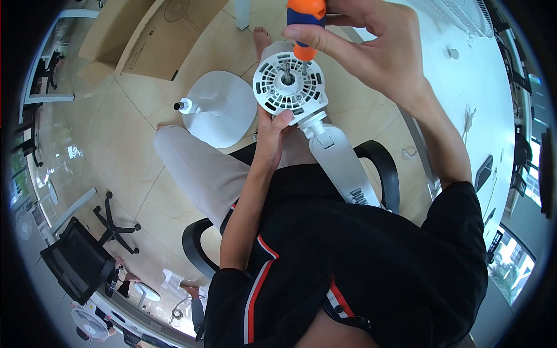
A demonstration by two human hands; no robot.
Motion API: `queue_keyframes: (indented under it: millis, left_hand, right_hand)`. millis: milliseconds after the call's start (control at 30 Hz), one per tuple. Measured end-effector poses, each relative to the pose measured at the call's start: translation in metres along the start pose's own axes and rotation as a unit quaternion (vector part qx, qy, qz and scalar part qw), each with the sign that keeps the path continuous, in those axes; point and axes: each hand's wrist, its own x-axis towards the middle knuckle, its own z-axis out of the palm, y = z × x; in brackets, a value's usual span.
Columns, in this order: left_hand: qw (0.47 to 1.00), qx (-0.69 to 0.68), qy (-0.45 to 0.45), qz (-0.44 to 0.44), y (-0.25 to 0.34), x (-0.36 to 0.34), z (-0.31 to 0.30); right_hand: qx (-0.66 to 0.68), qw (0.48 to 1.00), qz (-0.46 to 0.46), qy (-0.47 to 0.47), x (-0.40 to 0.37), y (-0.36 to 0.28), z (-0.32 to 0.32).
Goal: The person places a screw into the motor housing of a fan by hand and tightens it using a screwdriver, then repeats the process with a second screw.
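Observation:
In my right hand (377, 49) is a screwdriver (306, 20) with an orange and dark blue handle, its shaft pointing down at the white fan motor housing (277, 95). The tip meets the slotted face near the upper right of the central metal shaft (287, 75). My left hand (271, 136) grips the housing from below, thumb on its lower rim. From the housing a white fan neck (339, 159) with a button panel slants down toward my lap. A round white fan base (217, 110) with a short upright tube stands on the floor to the left.
An open cardboard box (165, 37) lies at the upper left. The white table (458, 87) on my right carries a fan grille (464, 17), a phone (484, 171) and cables. An office chair (81, 255) stands at the lower left, near other people's legs and feet.

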Motion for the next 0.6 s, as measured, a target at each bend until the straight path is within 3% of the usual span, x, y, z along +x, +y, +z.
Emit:
queue_keyframes:
  millis: [333,500,600]
  left_hand:
    - [1.0,0.004,-0.007,0.012,0.001,-0.001,0.003]
    - [1.0,0.003,-0.009,0.016,0.002,-0.003,0.004]
    - [1.0,-0.003,-0.011,0.015,0.001,-0.002,0.001]
  right_hand:
    - [0.238,0.963,0.051,-0.117,0.006,0.007,-0.016]
    - [0.158,0.971,0.005,-0.181,0.013,0.015,-0.028]
    - [0.189,0.963,-0.007,-0.193,0.015,0.022,-0.03]
